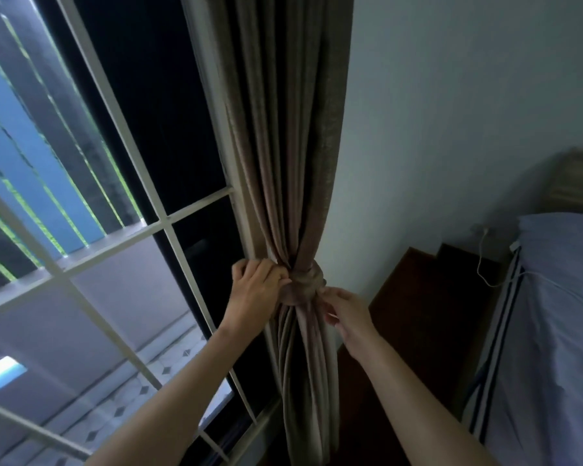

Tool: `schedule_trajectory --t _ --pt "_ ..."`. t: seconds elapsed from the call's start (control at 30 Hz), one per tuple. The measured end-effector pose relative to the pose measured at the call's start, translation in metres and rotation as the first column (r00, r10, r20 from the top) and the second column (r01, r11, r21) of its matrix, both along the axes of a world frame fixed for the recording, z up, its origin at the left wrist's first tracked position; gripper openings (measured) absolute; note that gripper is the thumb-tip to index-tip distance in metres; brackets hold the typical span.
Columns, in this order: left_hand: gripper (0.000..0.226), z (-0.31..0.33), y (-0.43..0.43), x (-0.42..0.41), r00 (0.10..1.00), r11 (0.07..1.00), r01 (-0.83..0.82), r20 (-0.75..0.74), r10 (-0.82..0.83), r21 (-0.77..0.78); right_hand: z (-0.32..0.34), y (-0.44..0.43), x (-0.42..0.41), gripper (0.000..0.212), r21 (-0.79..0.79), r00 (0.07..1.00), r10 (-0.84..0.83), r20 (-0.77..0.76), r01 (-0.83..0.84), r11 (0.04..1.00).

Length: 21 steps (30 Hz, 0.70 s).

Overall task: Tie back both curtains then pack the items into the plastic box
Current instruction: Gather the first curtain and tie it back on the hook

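Both hands (253,290) flank curtain (283,146) knot (305,284).

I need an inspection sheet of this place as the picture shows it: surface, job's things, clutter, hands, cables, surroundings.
Surface: dark wooden floor, bare where seen.
Job's things: curtain gathered, knot at its middle; plastic box nothing seen.
Clutter: nothing seen.
Hands: left hand grips the fabric beside the knot; right hand touches its other side.
Cables: white cable hangs from a wall socket.
Surroundings: window with white bars, bed, pale wall.
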<state>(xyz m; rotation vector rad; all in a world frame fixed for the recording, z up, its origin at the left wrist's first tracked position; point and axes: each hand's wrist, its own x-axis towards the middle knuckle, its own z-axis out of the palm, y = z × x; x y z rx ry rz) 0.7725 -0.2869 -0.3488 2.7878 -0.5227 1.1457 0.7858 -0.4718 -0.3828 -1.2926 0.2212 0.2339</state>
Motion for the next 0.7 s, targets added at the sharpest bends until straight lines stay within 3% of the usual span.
schedule_trajectory --t 0.07,0.13,0.23,0.33,0.47,0.57,0.7 --pt "0.038 0.005 0.009 0.003 0.999 0.999 -0.035 -0.006 0.035 -0.012 -0.009 0.000 -0.008 0.008 -0.075 0.999 0.021 0.038 -0.018 0.997" --pt "0.036 0.009 0.010 0.006 0.999 0.997 -0.047 -0.013 0.047 -0.055 -0.016 0.004 -0.014 0.017 -0.208 0.993 0.076 0.094 -0.055 0.977" --pt "0.030 0.010 0.004 0.007 1.000 0.993 -0.020 -0.008 0.019 -0.112 -0.020 0.014 -0.021 0.025 -0.461 0.955 0.181 0.237 -0.053 0.886" --pt "0.029 0.010 0.002 0.007 1.000 0.994 -0.005 -0.006 0.005 -0.109 -0.025 0.020 -0.017 0.028 -0.591 0.908 0.172 0.383 0.098 0.801" --pt "0.030 0.009 0.005 0.006 1.000 0.996 -0.004 0.007 0.005 -0.091 -0.036 0.019 -0.011 0.014 -0.765 0.836 0.245 0.492 0.280 0.580" --pt "0.025 0.006 0.005 0.005 1.000 0.999 -0.022 0.001 0.022 -0.043 -0.043 0.017 -0.011 0.018 -0.807 0.803 0.302 0.514 0.333 0.488" --pt "0.023 0.003 -0.004 0.002 0.998 0.999 -0.050 -0.039 0.051 0.007 -0.048 0.010 -0.012 0.021 -0.767 0.805 0.247 0.540 0.349 0.538"
